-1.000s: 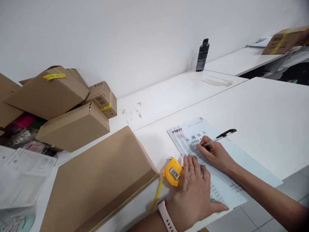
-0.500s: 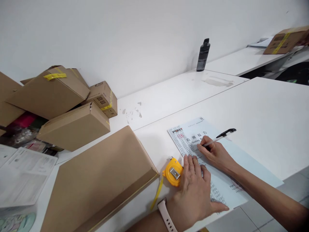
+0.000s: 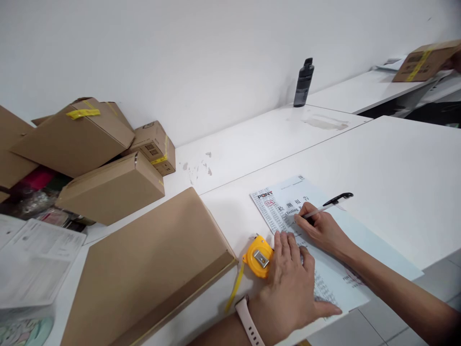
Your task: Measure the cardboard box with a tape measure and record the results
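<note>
A pale blue printed report (image 3: 360,235) lies at an angle near the table's front edge. My right hand (image 3: 322,230) rests on it, closed round a black-and-white pen (image 3: 329,204), its tip hidden by my fingers. My left hand (image 3: 291,278) is flat on the report's lower left part, fingers stretched out and thumb spread, with a pink band on the wrist. Just left of it sits a yellow tape measure (image 3: 258,257) with a metal clip and a yellow strap. My left fingers overlap its right edge in view; whether they touch it I cannot tell.
A large flat cardboard box (image 3: 154,259) lies left of the tape measure. Several boxes (image 3: 111,187) are piled further left, near printed sheets (image 3: 36,264). A dark bottle (image 3: 303,84) stands by the wall. At far right, another person's hand (image 3: 455,61) is at a taped box (image 3: 419,62).
Both my hands, the pen and the report stay practically in place. At the far right, another person's hand now shows more clearly beside the taped box.
</note>
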Motion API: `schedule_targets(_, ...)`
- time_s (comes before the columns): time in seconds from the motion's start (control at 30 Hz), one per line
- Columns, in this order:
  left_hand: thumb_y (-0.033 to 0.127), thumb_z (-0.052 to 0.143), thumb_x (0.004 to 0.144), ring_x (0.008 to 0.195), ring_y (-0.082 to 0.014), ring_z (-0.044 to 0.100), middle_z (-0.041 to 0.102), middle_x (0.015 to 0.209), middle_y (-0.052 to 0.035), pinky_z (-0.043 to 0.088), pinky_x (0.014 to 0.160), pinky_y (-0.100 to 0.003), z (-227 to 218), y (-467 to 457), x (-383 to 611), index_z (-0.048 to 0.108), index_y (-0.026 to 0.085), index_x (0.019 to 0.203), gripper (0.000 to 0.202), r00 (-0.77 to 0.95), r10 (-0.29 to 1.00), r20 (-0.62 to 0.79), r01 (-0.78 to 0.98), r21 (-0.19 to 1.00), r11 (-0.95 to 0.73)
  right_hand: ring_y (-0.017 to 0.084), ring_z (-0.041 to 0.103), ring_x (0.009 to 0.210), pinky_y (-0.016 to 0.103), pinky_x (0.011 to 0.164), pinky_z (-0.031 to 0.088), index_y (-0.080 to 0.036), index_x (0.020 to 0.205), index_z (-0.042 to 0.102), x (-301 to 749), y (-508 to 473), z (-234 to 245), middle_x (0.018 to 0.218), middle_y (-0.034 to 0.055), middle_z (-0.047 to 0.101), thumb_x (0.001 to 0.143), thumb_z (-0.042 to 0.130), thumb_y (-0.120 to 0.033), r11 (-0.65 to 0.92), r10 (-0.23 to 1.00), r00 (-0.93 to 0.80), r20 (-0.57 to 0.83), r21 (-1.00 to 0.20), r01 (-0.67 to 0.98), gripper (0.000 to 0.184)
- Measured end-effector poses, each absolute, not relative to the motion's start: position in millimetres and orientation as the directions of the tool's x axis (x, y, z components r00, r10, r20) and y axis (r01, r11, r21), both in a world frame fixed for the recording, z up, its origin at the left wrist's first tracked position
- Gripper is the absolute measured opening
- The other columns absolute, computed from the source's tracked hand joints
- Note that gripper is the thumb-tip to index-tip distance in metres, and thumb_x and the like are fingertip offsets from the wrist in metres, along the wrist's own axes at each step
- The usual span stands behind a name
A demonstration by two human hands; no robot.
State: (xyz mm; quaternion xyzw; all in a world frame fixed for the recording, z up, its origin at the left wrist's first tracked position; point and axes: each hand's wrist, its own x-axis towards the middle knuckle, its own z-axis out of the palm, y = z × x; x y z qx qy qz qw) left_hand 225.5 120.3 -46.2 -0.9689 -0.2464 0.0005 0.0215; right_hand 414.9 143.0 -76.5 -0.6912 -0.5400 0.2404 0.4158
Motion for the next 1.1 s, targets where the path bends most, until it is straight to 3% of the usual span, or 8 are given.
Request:
schedule_targets(0.33,0.088,0.038,0.085,0.149,-0.0446,0.036,0.048,0.154,-0.0311,0.027,0.125,-0.055,-43.9,119.7,225.5,0.051,0.002,0.143,0.105,0.877,0.480,0.024,0.480,-0.075,-0.874,0.012,0.031,0.049,0.028,0.048,0.028,-0.026,0.070,0.044,414.5,143.4,-76.8,0.054,-0.0074,0.037,0.091,0.055,-0.040,-0.069,0.944,0.306,0.127,-0.829,0.556,0.028)
schedule_targets(0.6,0.086,0.038,0.087,0.151,-0.0468,0.031,0.042,0.155,-0.0350,0.023,0.127,-0.058,-43.5,120.4,224.7,0.048,-0.001,0.145,0.105,0.878,0.479,0.002,0.479,-0.012,-0.878,0.013,0.031,0.051,0.029,0.049,0.029,-0.026,0.069,0.044,413.7,142.1,-73.3,0.056,-0.0067,0.036,0.092,0.055,-0.043,-0.065,0.944,0.305,0.124,-0.837,0.544,0.031)
schedule_targets(0.7,0.085,0.041,0.087,0.151,-0.0483,0.029,0.041,0.156,-0.0356,0.022,0.127,-0.059,-44.9,119.9,224.6,0.048,-0.002,0.145,0.105,0.879,0.477,0.010,0.477,0.007,-0.879,0.014,0.036,0.052,0.030,0.050,0.033,-0.025,0.070,0.048,415.8,143.1,-74.9,0.061,-0.0036,0.047,0.094,0.056,-0.045,-0.051,0.933,0.322,0.158,-0.830,0.555,0.032)
schedule_targets(0.77,0.085,0.041,0.087,0.151,-0.0491,0.027,0.038,0.157,-0.0360,0.021,0.127,-0.060,-45.8,119.8,225.7,0.047,-0.002,0.147,0.106,0.879,0.477,0.000,0.476,0.030,-0.879,0.016,0.046,0.058,0.031,0.054,0.040,-0.025,0.080,0.057,420.0,144.2,-77.5,0.072,0.0002,0.059,0.097,0.055,-0.045,-0.004,0.927,0.311,0.211,-0.821,0.571,0.027)
schedule_targets(0.9,0.084,0.041,0.087,0.153,-0.0468,0.022,0.035,0.159,-0.0362,0.020,0.127,-0.062,-40.2,123.3,226.4,0.044,-0.003,0.149,0.107,0.878,0.475,-0.067,0.479,0.127,-0.868,0.022,0.065,0.086,0.034,0.073,0.051,-0.025,0.112,0.063,431.9,145.9,-86.1,0.105,0.0072,0.068,0.099,0.050,-0.031,0.170,0.912,0.162,0.377,-0.706,0.688,0.019)
schedule_targets(1.0,0.078,0.048,0.090,0.155,-0.0438,0.019,0.032,0.161,-0.0343,0.021,0.126,-0.063,-29.5,129.2,219.6,0.046,-0.001,0.148,0.098,0.881,0.468,-0.077,0.473,0.197,-0.859,0.025,0.066,0.103,0.037,0.081,0.054,-0.027,0.123,0.064,438.3,146.6,-94.0,0.119,0.0092,0.065,0.093,0.045,-0.015,0.234,0.909,0.041,0.414,-0.589,0.774,0.038)
schedule_targets(1.1,0.064,0.060,0.093,0.156,-0.0440,0.018,0.026,0.165,-0.0325,0.024,0.125,-0.066,-22.3,132.5,206.0,0.044,0.001,0.150,0.086,0.844,0.535,0.036,0.523,0.159,-0.837,0.027,0.064,0.109,0.040,0.082,0.056,-0.026,0.124,0.067,439.3,148.4,-100.7,0.122,0.0109,0.065,0.083,0.041,-0.003,0.221,0.901,0.023,0.433,-0.503,0.836,0.053)
